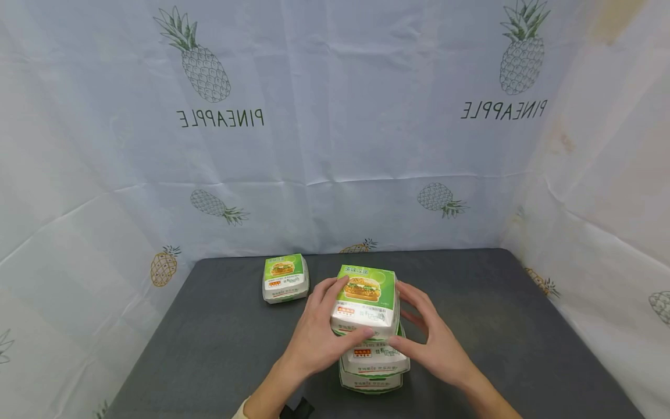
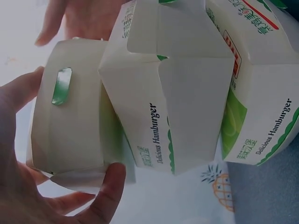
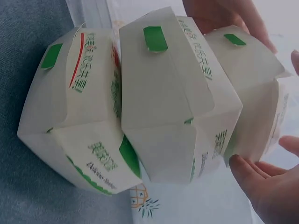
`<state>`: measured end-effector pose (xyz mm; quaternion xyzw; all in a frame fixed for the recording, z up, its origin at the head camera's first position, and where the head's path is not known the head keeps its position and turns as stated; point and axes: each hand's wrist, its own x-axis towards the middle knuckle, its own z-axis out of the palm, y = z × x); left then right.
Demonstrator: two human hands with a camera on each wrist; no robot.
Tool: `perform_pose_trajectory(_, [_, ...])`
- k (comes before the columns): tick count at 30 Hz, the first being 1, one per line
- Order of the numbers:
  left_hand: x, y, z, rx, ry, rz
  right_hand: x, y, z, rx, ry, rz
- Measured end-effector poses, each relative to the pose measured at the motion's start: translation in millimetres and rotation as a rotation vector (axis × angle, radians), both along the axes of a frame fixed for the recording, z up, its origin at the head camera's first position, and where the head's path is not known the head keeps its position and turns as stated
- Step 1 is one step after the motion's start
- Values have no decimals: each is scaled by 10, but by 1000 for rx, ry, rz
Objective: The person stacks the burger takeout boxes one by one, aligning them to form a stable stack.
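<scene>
A green-and-white hamburger box (image 1: 364, 297) with a burger picture on its lid is uppermost in a pile of three. My left hand (image 1: 314, 337) grips it from the left, thumb across the front and fingers along the side. From the right, my right hand (image 1: 437, 346) holds the same box, its thumb by the lower front corner. Directly below are a middle hamburger box (image 2: 187, 93) and a bottom hamburger box (image 3: 74, 116), sitting slightly askew to each other. In the left wrist view, the held box (image 2: 70, 121) leans against the middle one.
Another hamburger box (image 1: 285, 285) stands alone toward the back left of the dark table (image 1: 209, 349). A white cloth (image 1: 335, 145) printed with pineapples hangs behind the table and along both sides. Some black object (image 1: 297, 409) lies near the left forearm.
</scene>
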<state>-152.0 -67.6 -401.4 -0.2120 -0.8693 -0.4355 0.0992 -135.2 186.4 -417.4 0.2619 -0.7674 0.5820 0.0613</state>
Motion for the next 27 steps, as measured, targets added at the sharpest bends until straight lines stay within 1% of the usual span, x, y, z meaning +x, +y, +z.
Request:
perform_pose_trajectory(3, [18, 1, 6, 8, -3, -15, -16, -21, -1, -1, 7, -18])
perform_pose_trajectory(7, [46, -13, 24, 36, -37, -48, -33, -20, 4, 0, 2, -50])
perform_pose_trajectory(10, [60, -33, 39, 90, -81, -85, -45, -1, 23, -17, -14, -53])
perform_pose_trajectory(14, [63, -66, 45, 173, -117, -139, -61, 43, 50, -56, -35, -19])
perform_pose_trajectory(20, [63, -118, 7, 219, -90, -197, -69, 106, 50, -84, -48, 26])
perform_pose_trajectory(27, [70, -143, -61, 242, -58, -238, -56, 148, -6, -88, -53, 44])
